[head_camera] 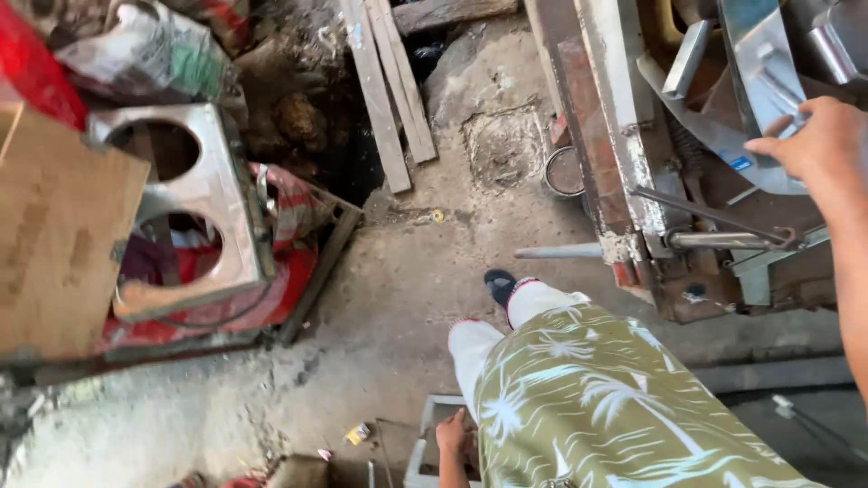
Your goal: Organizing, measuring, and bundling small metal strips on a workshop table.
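Head view, steeply down at workshop floor

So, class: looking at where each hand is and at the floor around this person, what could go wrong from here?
1. The right hand rests on a bent sheet-metal piece on the rusty machine; a bare edge could cut it.
2. The left hand reaches down to a pale box while the head looks away, so it might snag something unseen.
3. A thin rod juts out near the foot and could trip or jab the person.
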